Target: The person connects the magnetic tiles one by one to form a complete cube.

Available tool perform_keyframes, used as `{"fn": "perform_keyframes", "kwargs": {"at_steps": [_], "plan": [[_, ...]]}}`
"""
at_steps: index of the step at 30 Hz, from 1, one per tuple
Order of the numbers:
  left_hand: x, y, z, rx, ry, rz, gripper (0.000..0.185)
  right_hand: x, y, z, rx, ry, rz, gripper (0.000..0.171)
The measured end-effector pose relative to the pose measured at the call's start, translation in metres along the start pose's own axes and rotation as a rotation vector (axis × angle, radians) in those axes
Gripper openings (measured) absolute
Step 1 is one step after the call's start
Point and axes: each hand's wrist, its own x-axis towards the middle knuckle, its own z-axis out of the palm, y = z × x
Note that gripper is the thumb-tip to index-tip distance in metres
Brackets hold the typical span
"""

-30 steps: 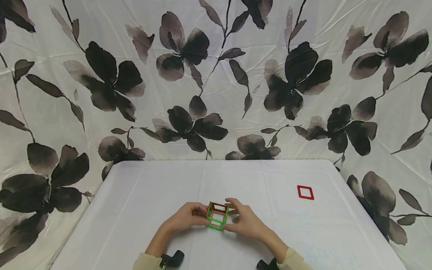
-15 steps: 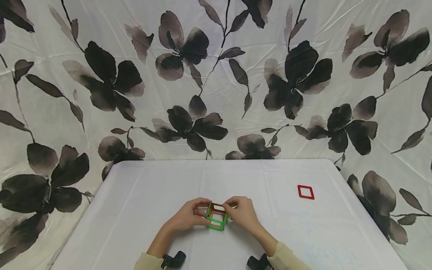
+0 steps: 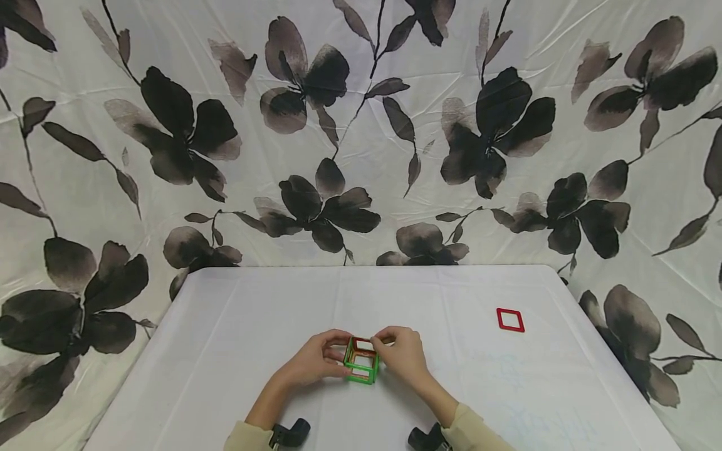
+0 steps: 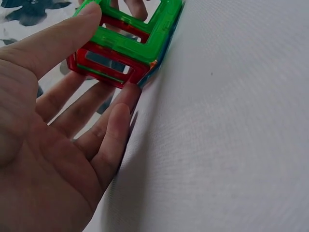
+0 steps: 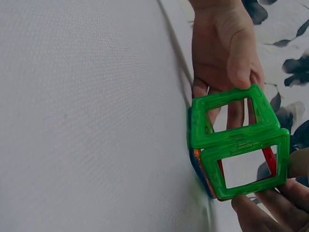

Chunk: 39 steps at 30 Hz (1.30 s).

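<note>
A small box of square magnetic tiles (image 3: 361, 368) stands near the front middle of the table, with green and red frames and some blue and orange low down. My left hand (image 3: 310, 362) holds its left side; in the left wrist view the thumb (image 4: 89, 19) lies on a green tile and the fingers reach behind and beneath a red one. My right hand (image 3: 405, 357) pinches the upper right edge with curled fingers. In the right wrist view, two green tiles (image 5: 241, 144) meet along one edge, and right fingertips (image 5: 251, 212) touch the lower one.
A single red square magnetic tile (image 3: 510, 329) lies flat at the right rear of the white table (image 3: 254, 300). Behind the table hangs a floral-patterned cloth (image 3: 395, 156). Dark wrist-camera mounts (image 3: 292, 432) sit on both wrists.
My right hand, earlier spread beside the box, has closed its fingers on the upper right edge. The left fingers have shifted slightly upward. The box has hardly moved.
</note>
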Motion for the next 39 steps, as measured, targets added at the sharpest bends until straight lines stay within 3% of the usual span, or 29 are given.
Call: {"fn": "perform_keyframes", "kwargs": {"at_steps": [7,14,21,39], "plan": [[0.000,-0.001,0.002,0.073,0.002,-0.009,0.071,0.000,0.004,-0.011,0.063,-0.064,-0.015,0.017],[0.000,-0.006,0.004,0.083,0.021,-0.035,0.070,0.015,0.015,-0.043,0.077,-0.123,0.030,0.017],[0.000,-0.004,0.003,0.105,0.027,-0.022,0.070,0.029,0.038,-0.090,0.128,-0.148,0.099,0.016],[-0.002,0.001,0.004,0.094,0.029,-0.036,0.070,0.028,0.120,-0.230,-0.056,-0.097,0.185,0.049]]}}
